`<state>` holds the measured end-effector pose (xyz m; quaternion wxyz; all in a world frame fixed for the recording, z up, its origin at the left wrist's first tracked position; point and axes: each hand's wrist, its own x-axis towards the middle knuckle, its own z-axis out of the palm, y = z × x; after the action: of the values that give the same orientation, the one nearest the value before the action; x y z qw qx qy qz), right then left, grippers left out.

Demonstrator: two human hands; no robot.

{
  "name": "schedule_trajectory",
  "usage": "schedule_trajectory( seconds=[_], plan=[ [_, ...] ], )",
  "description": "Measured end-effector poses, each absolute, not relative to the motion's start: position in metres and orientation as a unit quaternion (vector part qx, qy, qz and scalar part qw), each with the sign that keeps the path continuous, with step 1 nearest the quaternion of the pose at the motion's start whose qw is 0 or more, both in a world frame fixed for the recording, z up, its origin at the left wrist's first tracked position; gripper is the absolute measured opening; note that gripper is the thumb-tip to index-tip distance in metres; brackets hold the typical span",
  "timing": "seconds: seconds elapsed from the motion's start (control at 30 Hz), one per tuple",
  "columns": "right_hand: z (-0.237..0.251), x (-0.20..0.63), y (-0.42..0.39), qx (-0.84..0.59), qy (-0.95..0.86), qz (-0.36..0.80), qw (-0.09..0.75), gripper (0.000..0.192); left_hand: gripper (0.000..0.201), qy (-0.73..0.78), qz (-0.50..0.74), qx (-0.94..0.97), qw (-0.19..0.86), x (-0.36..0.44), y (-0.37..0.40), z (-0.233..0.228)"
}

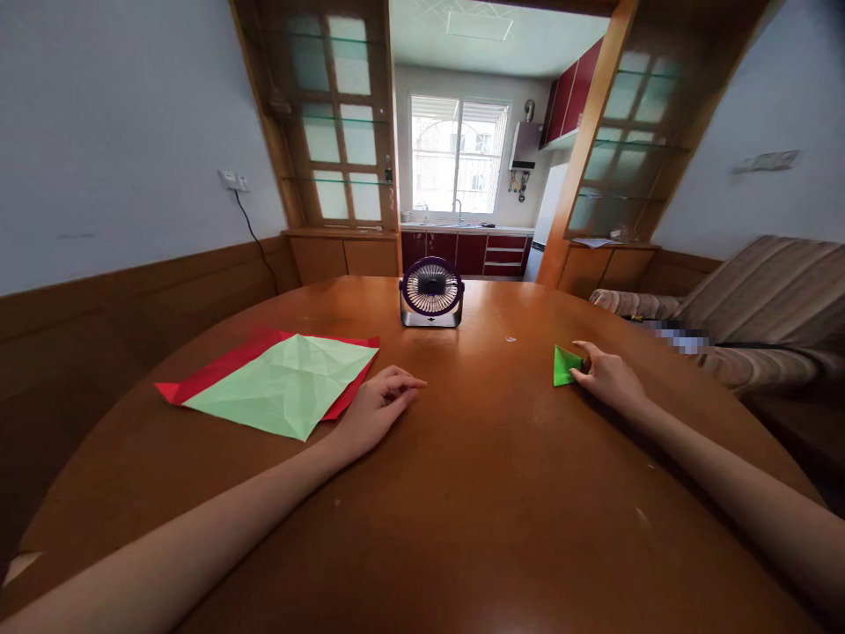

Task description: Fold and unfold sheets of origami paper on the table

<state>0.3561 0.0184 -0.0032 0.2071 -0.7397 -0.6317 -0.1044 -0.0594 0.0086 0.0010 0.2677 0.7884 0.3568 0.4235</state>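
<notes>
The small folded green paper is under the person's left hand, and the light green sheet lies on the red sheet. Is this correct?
Not quite. In the head view, the small folded green paper is at the right hand, not the left hand, which rests beside the sheets. The light green sheet does lie on the red sheet.

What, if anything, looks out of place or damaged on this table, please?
Little stands out. The light green sheet is heavily creased and lies askew over the red sheet, beside the left hand. The right hand touches a small folded green paper. The fan stands upright.

Right hand (611,379) hides part of green fold (564,366)
</notes>
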Motion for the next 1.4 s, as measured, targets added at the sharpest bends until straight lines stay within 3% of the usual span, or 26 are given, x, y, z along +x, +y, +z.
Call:
schedule_trajectory(
  seconds=[0.43,0.63,0.97,1.23,1.4],
  plan=[
    [0.004,0.357,0.017,-0.754,-0.626,-0.1,0.169,0.054,0.02,0.356,0.421,0.793,0.26,-0.059,0.007,0.002],
    [0.018,0.359,0.015,-0.747,-0.614,-0.113,0.229,0.057,0.022,0.333,0.422,0.81,0.235,-0.06,0.002,0.006],
    [0.042,0.325,0.018,-0.644,-0.671,-0.151,0.335,0.046,0.02,0.322,0.486,0.804,0.118,-0.08,0.005,0.034],
    [0.024,0.221,0.022,-0.527,-0.808,-0.116,0.239,0.035,0.024,0.427,0.498,0.753,0.047,-0.119,0.033,0.048],
    [0.011,0.175,0.031,-0.443,-0.87,-0.099,0.191,0.032,0.037,0.54,0.374,0.754,0.014,-0.135,0.05,0.04]
  ],
)
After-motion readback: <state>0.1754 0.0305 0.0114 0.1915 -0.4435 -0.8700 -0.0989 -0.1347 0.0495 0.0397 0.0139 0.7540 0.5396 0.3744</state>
